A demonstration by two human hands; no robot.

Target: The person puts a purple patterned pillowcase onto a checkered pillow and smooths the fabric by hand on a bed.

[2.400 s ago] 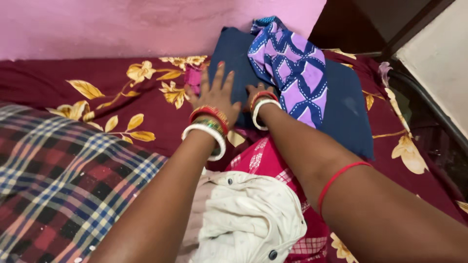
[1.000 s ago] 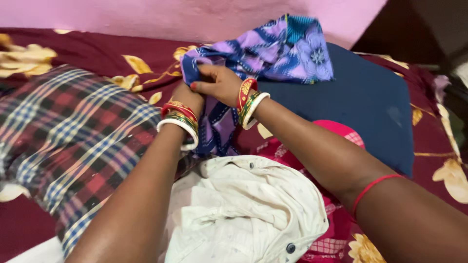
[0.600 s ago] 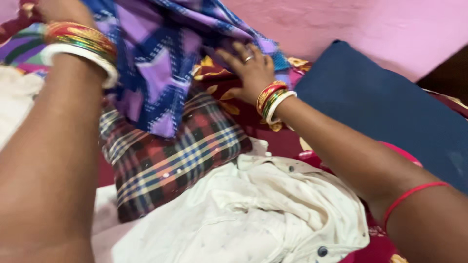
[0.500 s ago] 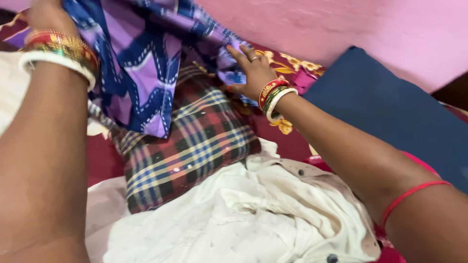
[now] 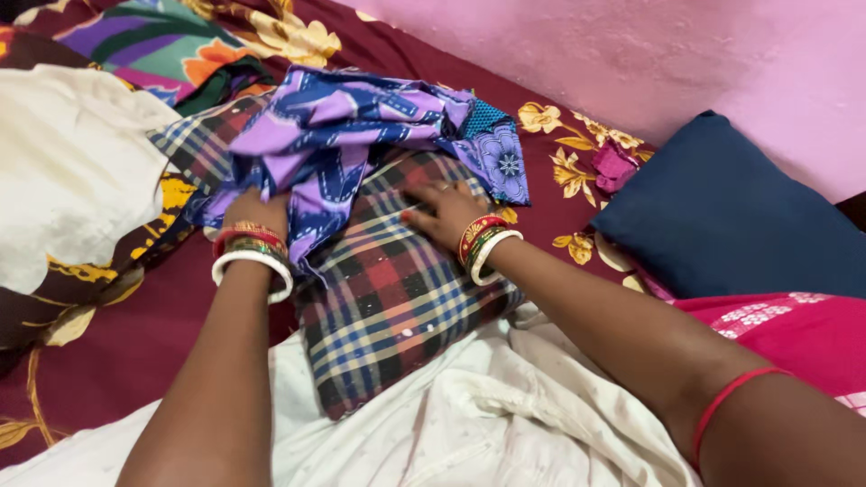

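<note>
On the plaid pillow (image 5: 397,289), right hand (image 5: 444,213) lies spread (flat) while left hand (image 5: 255,209) pinches purple cloth (image 5: 352,126).

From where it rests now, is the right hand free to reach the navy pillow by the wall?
Probably yes: the right hand lies flat on the plaid cushion, holding nothing, with only bare bedsheet before the navy pillow.

Maroon floral bed (image 5: 126,343) under heaped clothes (image 5: 397,298)
</note>
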